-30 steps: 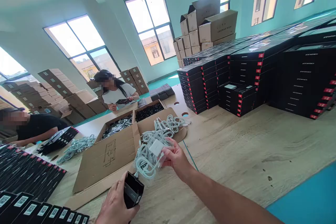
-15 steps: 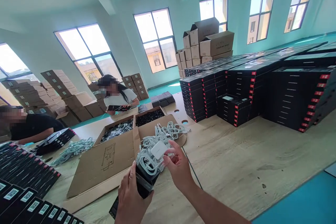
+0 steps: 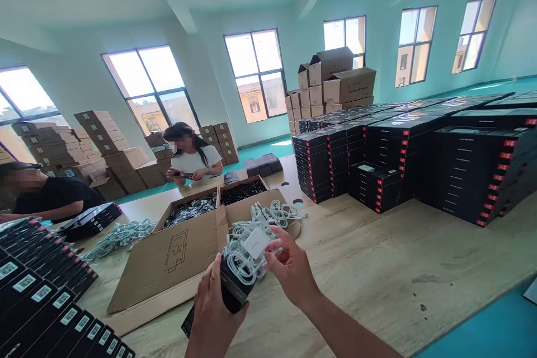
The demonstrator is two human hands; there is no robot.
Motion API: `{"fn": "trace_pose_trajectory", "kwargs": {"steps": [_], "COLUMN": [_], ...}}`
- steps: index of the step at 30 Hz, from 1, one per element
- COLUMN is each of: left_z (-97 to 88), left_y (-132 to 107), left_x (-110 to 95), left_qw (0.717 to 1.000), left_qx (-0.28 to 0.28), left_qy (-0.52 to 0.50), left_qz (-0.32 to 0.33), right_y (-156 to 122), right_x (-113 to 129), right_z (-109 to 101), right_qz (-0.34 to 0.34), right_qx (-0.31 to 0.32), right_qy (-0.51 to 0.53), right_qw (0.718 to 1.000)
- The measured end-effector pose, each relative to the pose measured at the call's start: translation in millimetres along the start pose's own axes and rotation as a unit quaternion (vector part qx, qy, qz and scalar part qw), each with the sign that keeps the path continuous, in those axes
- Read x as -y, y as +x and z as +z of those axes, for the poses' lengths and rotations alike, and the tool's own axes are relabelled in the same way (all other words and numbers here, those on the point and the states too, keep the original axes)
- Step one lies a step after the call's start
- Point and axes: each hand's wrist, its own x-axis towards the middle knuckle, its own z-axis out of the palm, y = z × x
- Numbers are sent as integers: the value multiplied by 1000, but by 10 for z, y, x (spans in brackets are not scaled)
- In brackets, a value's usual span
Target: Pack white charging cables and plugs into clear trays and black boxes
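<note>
My left hand (image 3: pixel 217 305) is wrapped around a small black box (image 3: pixel 235 286), tilted above the table near its front edge. In my right hand (image 3: pixel 289 263), thumb and fingers pinch the right edge of a white power adapter (image 3: pixel 257 243). The adapter is just beyond the box's far end, over a heap of coiled white cables (image 3: pixel 243 265). The cables lie partly on a cardboard flap and partly behind the box. Whether the box's end is open is hidden.
An opened carton (image 3: pixel 193 210) holds small dark and silvery packets in two sections. Black boxes (image 3: pixel 461 179) are stacked at the right, more (image 3: pixel 46 296) at the left. Another cable pile (image 3: pixel 121 238) lies left. Two co-workers (image 3: pixel 193 159) sit across the table (image 3: pixel 361 268).
The view has tilted slightly, so the room sits lower in it. Both hands keep nearly the same hold on box and adapter. The co-worker opposite has shifted the item they hold.
</note>
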Motion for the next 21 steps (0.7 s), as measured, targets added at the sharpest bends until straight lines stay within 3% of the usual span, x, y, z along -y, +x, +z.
{"fn": "trace_pose_trajectory", "kwargs": {"steps": [3, 5, 7, 10, 15, 19, 21], "left_z": [-11, -10, -10, -20, 44, 205, 250], "left_y": [-39, -55, -63, -78, -176, -278, -314], "left_x": [-38, -72, -104, -129, -111, -99, -100], "left_qw": [998, 995, 986, 961, 930, 892, 888], "left_qx": [19, 16, -16, -60, -34, -103, -105], "left_qy": [-52, -100, -158, -242, -328, -410, -420], "left_qz": [1, -17, -56, -121, -160, -158, -155], "right_y": [-37, -47, -16, 109, 300, 346, 361], "right_x": [155, 257, 320, 315, 227, 236, 261], "right_z": [-24, -24, -19, -9, 68, 139, 152], "right_qz": [-14, -26, -16, 31, 75, 144, 151], "right_qx": [38, 102, 167, 191, 294, 357, 396], "right_qy": [-64, -81, -18, 95, 14, 2, -25], "right_qw": [997, 991, 986, 977, 953, 923, 905]}}
